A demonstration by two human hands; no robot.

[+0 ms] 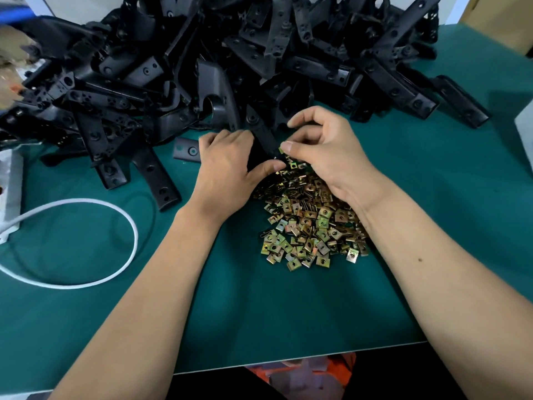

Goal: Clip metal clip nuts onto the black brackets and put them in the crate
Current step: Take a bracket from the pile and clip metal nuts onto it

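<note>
A large heap of black brackets [259, 53] fills the far half of the green table [274, 313]. My left hand [227, 166] grips one black bracket [261, 131] just in front of the heap. At this bracket's near end my right hand [320, 148] pinches a metal clip nut [282, 151] between thumb and fingers. Below both hands lies a pile of brass-coloured clip nuts [308, 223]. No crate is in view.
A white cable [127, 220] loops over the table's left side, running to a white power strip [8, 194] at the left edge. Two loose brackets [155, 174] lie left of my left hand. The table's front edge [288, 360] is near my body.
</note>
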